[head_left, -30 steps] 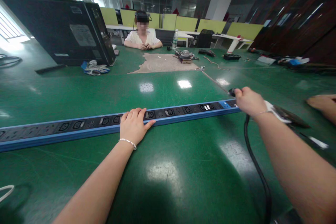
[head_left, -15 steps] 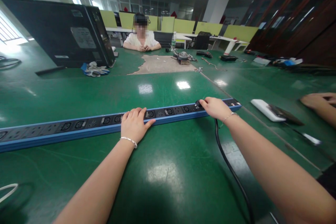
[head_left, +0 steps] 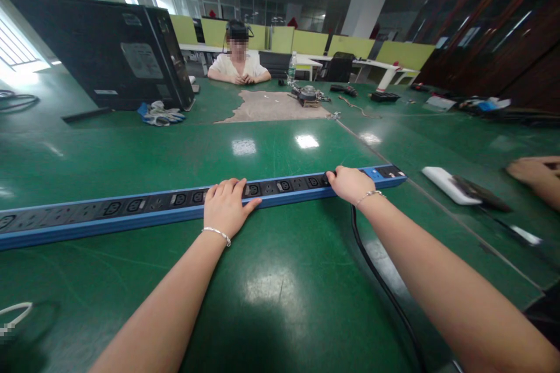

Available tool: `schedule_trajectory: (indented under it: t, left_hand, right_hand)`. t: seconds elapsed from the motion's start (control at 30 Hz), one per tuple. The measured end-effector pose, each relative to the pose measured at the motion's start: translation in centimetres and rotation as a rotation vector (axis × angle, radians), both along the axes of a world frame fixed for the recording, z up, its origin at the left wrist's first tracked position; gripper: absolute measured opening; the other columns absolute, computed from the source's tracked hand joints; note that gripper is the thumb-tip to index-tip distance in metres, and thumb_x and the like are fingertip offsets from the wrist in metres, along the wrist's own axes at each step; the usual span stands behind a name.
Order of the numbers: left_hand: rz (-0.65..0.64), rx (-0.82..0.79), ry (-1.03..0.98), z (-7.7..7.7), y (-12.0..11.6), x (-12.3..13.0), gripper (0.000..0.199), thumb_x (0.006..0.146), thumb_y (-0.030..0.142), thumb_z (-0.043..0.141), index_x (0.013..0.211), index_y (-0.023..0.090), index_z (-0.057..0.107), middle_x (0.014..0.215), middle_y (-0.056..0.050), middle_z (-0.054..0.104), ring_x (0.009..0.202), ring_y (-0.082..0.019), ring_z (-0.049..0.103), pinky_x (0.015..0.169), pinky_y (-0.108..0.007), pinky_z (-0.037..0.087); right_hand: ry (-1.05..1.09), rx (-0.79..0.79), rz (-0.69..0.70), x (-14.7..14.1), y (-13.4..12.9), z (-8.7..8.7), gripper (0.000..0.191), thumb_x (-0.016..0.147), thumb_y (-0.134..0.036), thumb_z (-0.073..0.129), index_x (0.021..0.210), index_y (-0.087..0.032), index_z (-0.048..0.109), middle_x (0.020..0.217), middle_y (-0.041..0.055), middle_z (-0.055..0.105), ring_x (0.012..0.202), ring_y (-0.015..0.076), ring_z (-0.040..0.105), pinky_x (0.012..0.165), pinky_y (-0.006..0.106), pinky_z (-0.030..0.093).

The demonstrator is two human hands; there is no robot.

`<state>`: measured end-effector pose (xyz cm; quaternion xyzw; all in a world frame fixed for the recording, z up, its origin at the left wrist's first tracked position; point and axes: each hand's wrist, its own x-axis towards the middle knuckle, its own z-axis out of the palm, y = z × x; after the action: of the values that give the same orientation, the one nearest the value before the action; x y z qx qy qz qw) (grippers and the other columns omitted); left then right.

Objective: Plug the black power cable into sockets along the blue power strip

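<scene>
The long blue socket strip lies across the near part of the green table, and from where I stand it looks able to skid or turn if the right hand pushes off-line and the left hand presses too lightly. The left is laid palm down over the strip, fingers nearly together and thumb out at the near edge. The right is closed around a black plug at the sockets, toward the strip's right end. Its black cord droops toward the near edge; a snag there could tug the plug askew. The plug itself could meet a socket crooked or of the wrong shape, since the fingers cover it; I can't tell whether it is seated.

Counting down in size: one table, one strip, one black computer case, one person seated opposite, and part of one other arm at the far right. Then one cord at the right hand, one bottle, one white block, a bunch of gloves I can't count, one plug, and two bracelets, one per wrist.
</scene>
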<state>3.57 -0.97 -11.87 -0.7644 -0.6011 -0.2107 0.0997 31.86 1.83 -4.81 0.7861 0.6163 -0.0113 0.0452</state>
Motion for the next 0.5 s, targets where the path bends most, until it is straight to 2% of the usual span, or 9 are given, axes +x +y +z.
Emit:
schedule_trajectory:
  t: [0.23,0.5]
  left_hand:
    - [0.0,-0.005,-0.011,0.0,0.0,0.0,0.06,0.082,0.06,0.034,0.122,0.019,0.051,0.12,-0.012,0.056,0.114,-0.027,0.047,0.097,-0.043,0.029]
    - [0.005,-0.011,-0.013,0.1,0.0,0.1,0.06,0.082,0.06,0.036,0.122,0.018,0.051,0.121,-0.012,0.056,0.114,-0.027,0.046,0.098,-0.043,0.029]
  right_hand:
    - [0.006,0.002,-0.024,-1.0,-0.7,-0.9,0.045,0.089,-0.042,0.023,0.105,-0.01,0.05,0.094,0.0212,0.064,0.091,0.0307,0.062,0.077,0.041,0.045]
    - [-0.002,-0.036,-0.017,-0.9,-0.6,-1.1,0.043,0.089,-0.042,0.022,0.105,-0.011,0.048,0.096,0.0207,0.063,0.093,0.0303,0.061,0.078,0.041,0.044]
